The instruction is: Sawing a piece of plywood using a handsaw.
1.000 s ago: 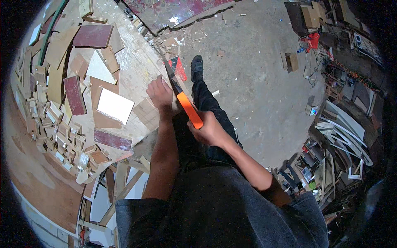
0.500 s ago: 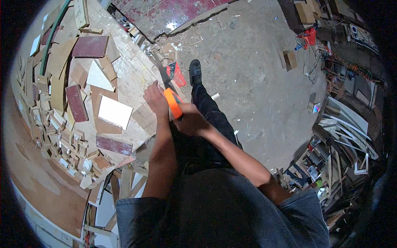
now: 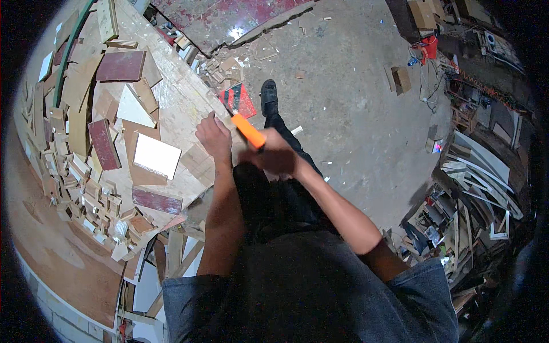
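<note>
My right hand (image 3: 278,153) is wrapped round the orange handle (image 3: 249,131) of a hand saw. Its dark blade (image 3: 231,111) points away to the far left and shows only as a short length now. Beside it my left hand (image 3: 215,136) rests at the right edge of the wooden worktop (image 3: 191,94). The left fingers are bent and pressed together; whatever lies under them is hidden. A red board with black stripes (image 3: 239,100) lies just beyond the saw.
Across the worktop lie a white panel (image 3: 156,155), a white triangular offcut (image 3: 135,107), maroon boards (image 3: 121,66) and several small wood blocks (image 3: 94,197). Wood scraps (image 3: 229,66) litter the concrete floor. White strips (image 3: 480,177) and a cardboard box (image 3: 401,80) are at the right.
My right hand has drawn the saw back toward me and to the right, and its blade shows much shorter. The left hand has stayed nearly in place.
</note>
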`<move>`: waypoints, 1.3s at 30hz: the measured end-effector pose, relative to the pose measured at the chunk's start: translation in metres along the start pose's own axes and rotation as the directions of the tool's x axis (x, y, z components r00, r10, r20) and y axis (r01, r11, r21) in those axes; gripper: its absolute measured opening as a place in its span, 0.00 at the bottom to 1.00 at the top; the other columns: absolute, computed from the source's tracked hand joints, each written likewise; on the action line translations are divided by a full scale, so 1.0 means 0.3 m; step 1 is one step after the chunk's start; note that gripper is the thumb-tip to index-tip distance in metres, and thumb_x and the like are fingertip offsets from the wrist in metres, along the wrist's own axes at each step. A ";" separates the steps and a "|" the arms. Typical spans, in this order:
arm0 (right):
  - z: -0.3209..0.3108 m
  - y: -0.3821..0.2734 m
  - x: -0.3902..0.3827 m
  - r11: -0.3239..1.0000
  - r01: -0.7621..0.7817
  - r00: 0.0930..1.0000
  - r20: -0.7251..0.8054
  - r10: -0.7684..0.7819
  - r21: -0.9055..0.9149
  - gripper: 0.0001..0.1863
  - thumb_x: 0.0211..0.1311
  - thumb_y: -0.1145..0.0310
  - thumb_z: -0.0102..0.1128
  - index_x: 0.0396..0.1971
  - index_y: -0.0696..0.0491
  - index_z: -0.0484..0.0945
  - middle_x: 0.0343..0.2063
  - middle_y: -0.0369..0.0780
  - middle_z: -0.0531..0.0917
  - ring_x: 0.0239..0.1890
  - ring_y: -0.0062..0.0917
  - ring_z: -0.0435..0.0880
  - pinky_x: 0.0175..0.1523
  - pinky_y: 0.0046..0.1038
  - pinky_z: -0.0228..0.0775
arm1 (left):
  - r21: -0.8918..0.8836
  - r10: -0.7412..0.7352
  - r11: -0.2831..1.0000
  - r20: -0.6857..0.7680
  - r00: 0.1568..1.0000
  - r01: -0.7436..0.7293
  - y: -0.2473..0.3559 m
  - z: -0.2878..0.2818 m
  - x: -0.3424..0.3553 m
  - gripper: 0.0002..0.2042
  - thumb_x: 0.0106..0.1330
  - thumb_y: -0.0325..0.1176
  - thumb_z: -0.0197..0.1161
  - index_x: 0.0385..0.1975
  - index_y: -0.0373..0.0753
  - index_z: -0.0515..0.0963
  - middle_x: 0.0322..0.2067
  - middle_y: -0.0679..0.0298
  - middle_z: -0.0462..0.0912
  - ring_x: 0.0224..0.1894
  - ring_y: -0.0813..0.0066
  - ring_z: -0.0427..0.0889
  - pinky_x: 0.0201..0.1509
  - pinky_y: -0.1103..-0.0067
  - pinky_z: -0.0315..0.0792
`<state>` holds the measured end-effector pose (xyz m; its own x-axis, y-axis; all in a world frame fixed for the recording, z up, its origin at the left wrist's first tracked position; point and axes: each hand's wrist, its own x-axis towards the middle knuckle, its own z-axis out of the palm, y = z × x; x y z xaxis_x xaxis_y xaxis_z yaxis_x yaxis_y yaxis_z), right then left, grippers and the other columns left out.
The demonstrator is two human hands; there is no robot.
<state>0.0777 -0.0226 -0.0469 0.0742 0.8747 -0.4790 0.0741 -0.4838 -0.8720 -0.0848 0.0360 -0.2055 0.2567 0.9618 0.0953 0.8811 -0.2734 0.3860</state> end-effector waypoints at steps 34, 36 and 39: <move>-0.035 -0.055 -0.125 0.989 -0.132 0.991 0.026 0.130 0.072 0.21 0.57 0.74 0.72 0.19 0.55 0.64 0.17 0.34 0.65 0.24 0.17 0.63 0.30 0.27 0.60 | -0.023 -0.010 1.000 -0.027 1.000 0.009 -0.013 -0.002 0.011 0.11 0.67 0.30 0.57 0.48 0.41 0.79 0.35 0.59 0.76 0.40 0.56 0.75 0.45 0.62 0.66; -0.071 -0.090 -0.102 0.976 -0.206 0.975 0.100 0.199 0.066 0.18 0.56 0.74 0.72 0.20 0.56 0.67 0.18 0.34 0.67 0.25 0.17 0.64 0.32 0.27 0.62 | 0.007 -0.003 1.000 -0.033 0.999 0.004 -0.028 -0.002 0.004 0.13 0.65 0.30 0.59 0.49 0.42 0.78 0.34 0.61 0.75 0.39 0.59 0.75 0.44 0.64 0.65; -0.041 -0.004 -0.140 0.963 -0.249 0.968 0.067 0.243 0.106 0.17 0.57 0.72 0.72 0.21 0.55 0.69 0.18 0.32 0.70 0.25 0.15 0.67 0.32 0.25 0.64 | 0.017 0.012 1.000 -0.029 1.000 -0.012 0.003 0.010 0.009 0.13 0.66 0.31 0.59 0.49 0.43 0.78 0.34 0.61 0.75 0.39 0.59 0.75 0.43 0.65 0.65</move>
<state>0.0866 -0.0590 -0.0245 0.0227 0.7310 -0.6820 -0.0529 -0.6803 -0.7310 -0.0820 0.0383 -0.2077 0.2561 0.9583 0.1266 0.8844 -0.2851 0.3695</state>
